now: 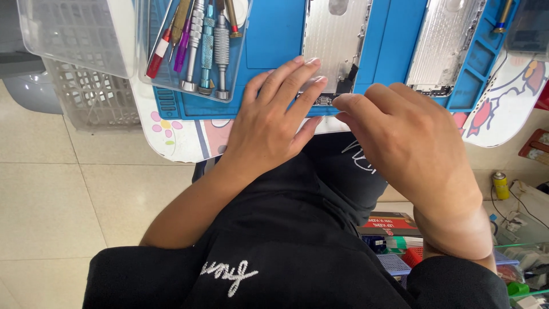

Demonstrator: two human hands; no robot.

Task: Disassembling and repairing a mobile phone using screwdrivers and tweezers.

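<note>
Head view looks straight down on a blue silicone work mat (274,34) with moulded ridges and small square wells, laid on a white table (183,143) printed with cartoon flowers. Two silvery metal phone housings lie on the mat: one at the centre (334,40), its inner face matt and finely textured, with a rounded cutout at the far end and dark parts at its near edge; the other (443,43) lies to the right, tilted, with the same dull grey sheen.

The left hand (269,123) rests flat and open, fingers spread, its fingertips (309,62) pressing on the near left corner of the central housing. The right hand (409,143) curls loosely just right of it, its fingertips (343,103) meeting the near edge of that housing by the dark parts. The fingers hide that edge, so I cannot tell whether they pinch anything. The two hands lie just beside each other, not touching.

At the far left a clear plastic tray (171,80) holds slim precision screwdrivers (207,46) with knurled metal shafts and red, purple and teal handles. Beside it sits a clear plastic lid (74,34) over a white latticed basket (91,97). Pale glossy floor tiles (51,217) lie below on the left, and the person's black clothing (286,246) with white stitched script fills the near middle.
</note>
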